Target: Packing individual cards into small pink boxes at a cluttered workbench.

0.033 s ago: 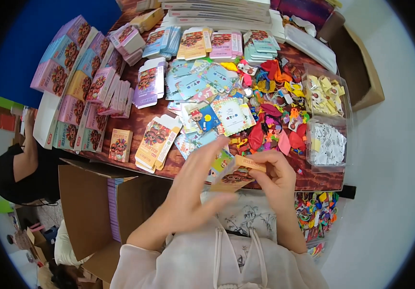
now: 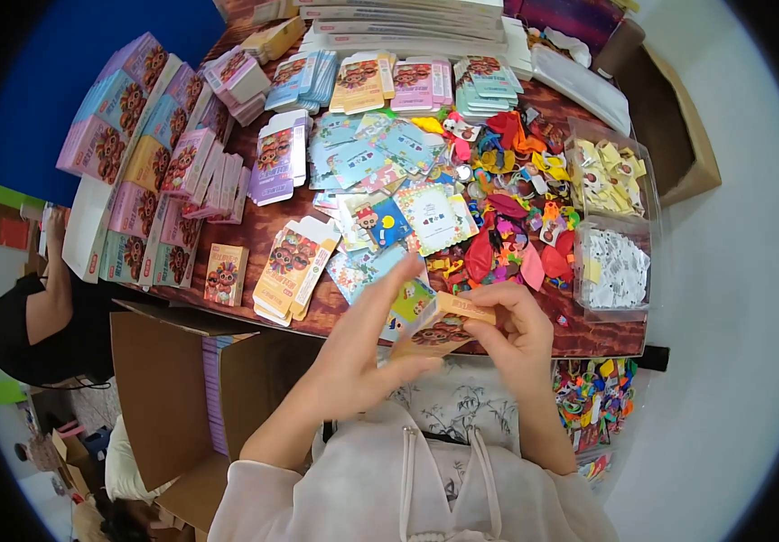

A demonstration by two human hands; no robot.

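A small orange cardboard box (image 2: 443,336) with cartoon figures on it is in front of me, over the table's near edge. My right hand (image 2: 517,332) pinches its right end between thumb and fingers. My left hand (image 2: 358,348) is at the box's left side, thumb and fingers spread apart around it. Whether the left hand touches the box I cannot tell. Just beyond lie printed cards (image 2: 376,262) and a square patterned card (image 2: 439,217). A flat stack of orange cartons (image 2: 292,271) and a standing orange box (image 2: 225,274) are to the left.
Mixed colourful small toys (image 2: 507,217) are heaped right of the cards. Clear trays hold yellow pieces (image 2: 608,176) and white packets (image 2: 617,269). Filled boxes (image 2: 141,208) stand at left, carton stacks (image 2: 362,81) behind. An open cardboard box (image 2: 159,388) is below the table; another person (image 2: 37,316) is at far left.
My left hand has shifted slightly, its thumb now closer to the box. The orange box has tilted a little in my right hand, which keeps its grip.
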